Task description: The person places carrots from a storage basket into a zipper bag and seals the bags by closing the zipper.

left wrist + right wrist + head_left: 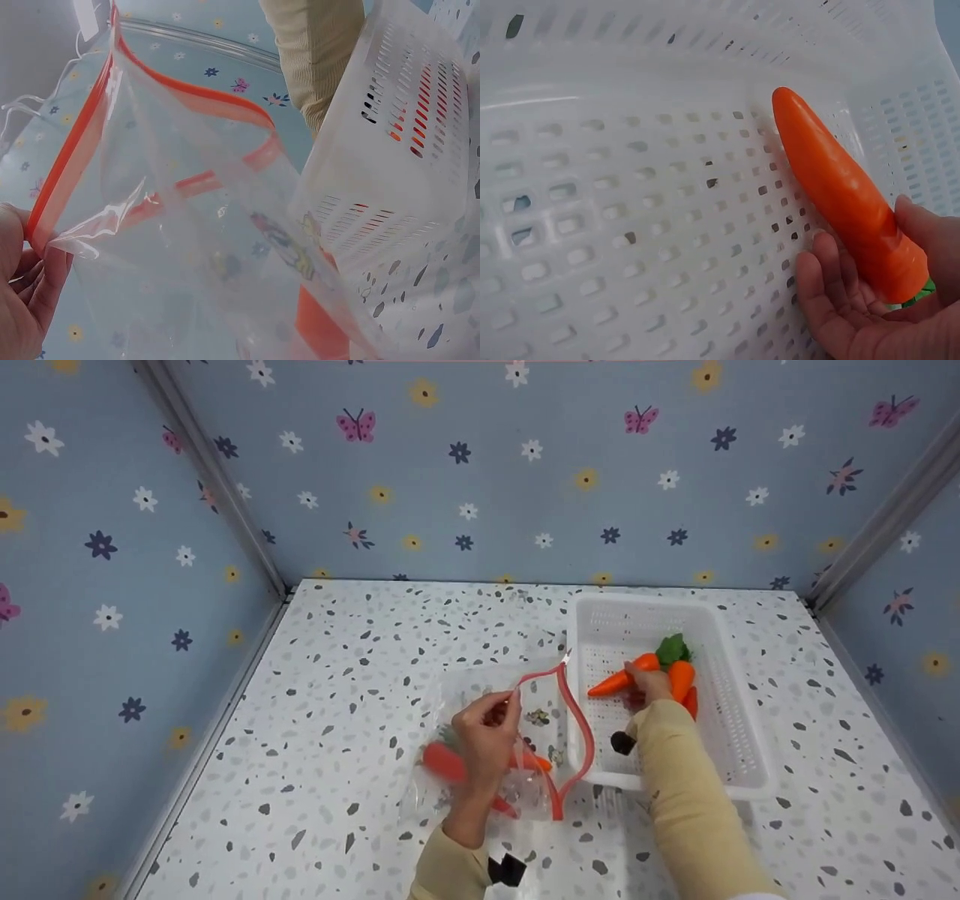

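Note:
My left hand (486, 739) pinches the red zip edge of a clear plastic zip bag (187, 277), whose mouth gapes toward the basket. Inside the bag lie several carrots (444, 761), blurred by the plastic. In the white perforated basket (750, 735), my right hand (651, 684) grips an orange carrot (840, 187), with the thumb on one side and fingers curled under the other. The carrot's thick, green-topped end is at the hand and its tip points away in the right wrist view. More carrots (681, 681) with green leaves (673, 648) lie beside this hand.
The basket stands right of the bag, its left wall close to the bag's mouth. Both rest on a white speckled table (337, 660). Blue flowered panels (480, 472) enclose the table at the back and sides.

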Demonstrator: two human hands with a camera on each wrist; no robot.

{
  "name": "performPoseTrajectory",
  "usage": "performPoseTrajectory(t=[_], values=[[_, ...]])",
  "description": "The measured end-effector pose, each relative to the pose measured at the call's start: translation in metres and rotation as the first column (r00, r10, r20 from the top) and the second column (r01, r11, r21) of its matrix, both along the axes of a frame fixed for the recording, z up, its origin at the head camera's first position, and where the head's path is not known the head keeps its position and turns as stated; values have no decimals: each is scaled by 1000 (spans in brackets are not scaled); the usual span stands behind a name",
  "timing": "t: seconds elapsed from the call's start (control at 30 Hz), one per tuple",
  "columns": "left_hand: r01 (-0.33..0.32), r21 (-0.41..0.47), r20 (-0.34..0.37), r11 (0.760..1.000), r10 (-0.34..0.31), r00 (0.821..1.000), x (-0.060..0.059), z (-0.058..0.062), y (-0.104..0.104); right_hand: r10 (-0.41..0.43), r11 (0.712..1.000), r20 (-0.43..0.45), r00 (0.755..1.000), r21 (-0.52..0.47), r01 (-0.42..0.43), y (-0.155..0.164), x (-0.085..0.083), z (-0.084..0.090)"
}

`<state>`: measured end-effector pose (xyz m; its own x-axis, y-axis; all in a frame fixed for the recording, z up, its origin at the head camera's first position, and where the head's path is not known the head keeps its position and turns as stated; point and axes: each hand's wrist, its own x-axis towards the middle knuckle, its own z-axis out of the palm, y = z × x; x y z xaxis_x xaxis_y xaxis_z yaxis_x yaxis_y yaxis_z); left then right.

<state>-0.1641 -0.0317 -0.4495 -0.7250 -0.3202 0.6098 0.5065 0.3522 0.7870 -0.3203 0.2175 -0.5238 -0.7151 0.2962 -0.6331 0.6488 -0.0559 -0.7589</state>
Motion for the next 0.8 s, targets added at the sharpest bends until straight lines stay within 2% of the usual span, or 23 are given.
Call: performPoseTrajectory(t=[0.07, 0.2, 0.33, 0.43, 0.53, 0.67, 0.73, 0.77, 0.8], values=[[-2, -1, -4, 1000, 2, 1000, -1, 0, 0, 43, 999, -3, 999, 33, -43, 3, -3, -1], [-19, -15, -7, 1000, 19, 1000, -2, -2, 1, 15, 999, -19, 1000, -30, -16, 3, -1, -2], [-33, -21, -14, 999, 32, 999, -3, -3, 2, -128, 975, -27, 991, -187, 121, 1, 6, -5], [-34, -19, -16, 999, 34, 999, -2, -3, 3, -194, 956, -26, 981, -230, 183, 0, 9, -8], [-32, -19, -13, 999, 32, 999, -1, -3, 3, -188, 956, -24, 982, -232, 177, -1, 11, -5], [-18, -10, 1, 1000, 18, 1000, -1, -3, 4, -136, 970, -67, 988, -210, 120, 11, -6, -33], [-10, -6, 7, 1000, 10, 1000, -1, -2, 4, -101, 981, -95, 990, -173, 83, 14, -11, -39], [-8, -3, 11, 1000, 8, 1000, 0, -2, 4, -93, 982, -110, 990, -172, 73, 15, -12, -40], [-8, -3, 11, 1000, 8, 1000, 0, -2, 4, -63, 988, -130, 990, -147, 44, 13, -8, -30]])
